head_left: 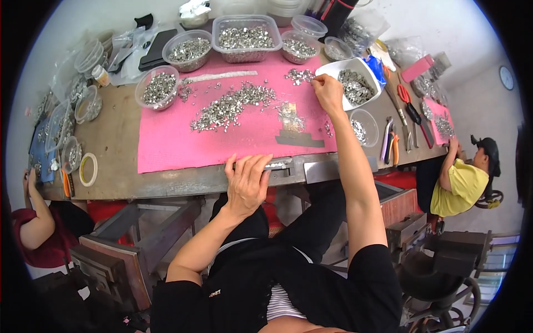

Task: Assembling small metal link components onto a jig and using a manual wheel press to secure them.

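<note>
My left hand point(248, 183) is at the bench's front edge, fingers bent and close together over a narrow metal fixture point(279, 166). What sits under those fingertips is hidden. Farther right, my right hand point(328, 93) is closed in a pinch beside a white tub point(327, 69) of small silvery metal pieces. Anything between its fingertips is too small to make out. Just left of that hand lies a little pile of metal pieces point(298, 76). A larger heap point(233, 106) spreads over the pink mat point(166, 139). Fine wires or pins point(290, 117) lie on the mat near my right forearm.
Clear tubs of metal pieces point(244, 19) line the back, with a round bowl point(136, 91) at left. Pliers point(386, 141) and red-handled cutters point(403, 94) lie right; a tape roll point(88, 169) is left. People work at both sides, including one in yellow point(463, 186).
</note>
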The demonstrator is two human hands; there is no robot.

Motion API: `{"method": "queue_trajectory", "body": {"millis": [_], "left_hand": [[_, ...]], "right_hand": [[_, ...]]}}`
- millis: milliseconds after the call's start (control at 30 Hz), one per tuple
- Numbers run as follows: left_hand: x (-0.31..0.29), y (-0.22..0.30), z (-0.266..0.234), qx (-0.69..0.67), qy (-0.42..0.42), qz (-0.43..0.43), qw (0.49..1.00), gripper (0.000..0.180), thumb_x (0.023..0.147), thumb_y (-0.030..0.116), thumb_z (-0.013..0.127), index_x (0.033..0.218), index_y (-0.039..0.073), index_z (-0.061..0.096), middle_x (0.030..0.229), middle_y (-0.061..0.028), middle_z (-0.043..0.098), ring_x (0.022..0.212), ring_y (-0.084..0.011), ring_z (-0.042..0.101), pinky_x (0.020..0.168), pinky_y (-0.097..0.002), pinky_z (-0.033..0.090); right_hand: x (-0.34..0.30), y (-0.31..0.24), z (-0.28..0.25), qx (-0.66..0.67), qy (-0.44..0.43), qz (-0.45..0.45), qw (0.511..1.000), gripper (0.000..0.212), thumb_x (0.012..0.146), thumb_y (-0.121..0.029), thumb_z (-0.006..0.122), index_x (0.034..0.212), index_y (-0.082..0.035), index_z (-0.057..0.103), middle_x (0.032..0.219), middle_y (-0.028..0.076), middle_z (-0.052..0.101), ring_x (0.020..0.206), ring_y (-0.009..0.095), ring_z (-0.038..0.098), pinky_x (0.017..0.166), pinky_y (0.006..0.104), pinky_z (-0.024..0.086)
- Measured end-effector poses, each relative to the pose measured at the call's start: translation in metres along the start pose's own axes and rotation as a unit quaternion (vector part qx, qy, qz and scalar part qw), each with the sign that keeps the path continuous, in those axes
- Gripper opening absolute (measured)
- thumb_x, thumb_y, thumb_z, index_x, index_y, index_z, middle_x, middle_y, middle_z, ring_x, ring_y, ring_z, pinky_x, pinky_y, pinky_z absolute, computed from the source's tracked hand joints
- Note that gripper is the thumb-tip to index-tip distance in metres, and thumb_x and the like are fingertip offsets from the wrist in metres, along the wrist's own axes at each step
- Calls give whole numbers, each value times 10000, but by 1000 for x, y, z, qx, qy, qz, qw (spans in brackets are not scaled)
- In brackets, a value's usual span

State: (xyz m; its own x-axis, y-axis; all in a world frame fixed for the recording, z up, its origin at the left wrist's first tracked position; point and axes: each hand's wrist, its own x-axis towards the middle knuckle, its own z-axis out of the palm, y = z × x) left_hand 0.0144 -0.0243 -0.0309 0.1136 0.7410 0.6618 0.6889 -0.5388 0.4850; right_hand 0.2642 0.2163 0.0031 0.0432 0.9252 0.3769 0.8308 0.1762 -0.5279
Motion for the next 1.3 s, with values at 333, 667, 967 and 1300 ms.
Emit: {"method": "queue_trajectory", "body": {"millis": [333,667,967,1300], "left_hand": [[-6,2,-4,6,-2,0,1000,496,845,65,731,1325,92,606,1180,-58,655,1105,-238,613,1133,-510,280],[-1,-2,-1,12,2,3,1000,481,836,39,747,1296,77,608,1186,-62,671,1095,-261,625,1127,-500,290],[-2,-2,3,19,0,8,1000,495,847,73,741,1324,96,608,1171,-54,659,1101,-244,615,1124,-506,287],[-5,-2,2,14,6,15,1000,504,859,84,722,1347,103,596,1164,-50,649,1096,-234,610,1119,-521,284]], "right_hand": [[-13,-3,16,-81,22,-3,996,173,868,-171,695,912,-7,726,956,202,715,867,415,702,791,497,555],[-122,-71,-58,262,-142,20,954,85,942,-77,687,978,-12,645,802,-40,595,705,34,516,625,211,429],[-193,-91,-43,241,-115,-97,959,92,873,10,706,936,-2,639,893,82,620,779,197,591,693,327,480],[-192,-96,-47,192,-123,-149,962,118,822,11,717,912,-14,644,912,95,635,823,277,607,722,367,480]]}}
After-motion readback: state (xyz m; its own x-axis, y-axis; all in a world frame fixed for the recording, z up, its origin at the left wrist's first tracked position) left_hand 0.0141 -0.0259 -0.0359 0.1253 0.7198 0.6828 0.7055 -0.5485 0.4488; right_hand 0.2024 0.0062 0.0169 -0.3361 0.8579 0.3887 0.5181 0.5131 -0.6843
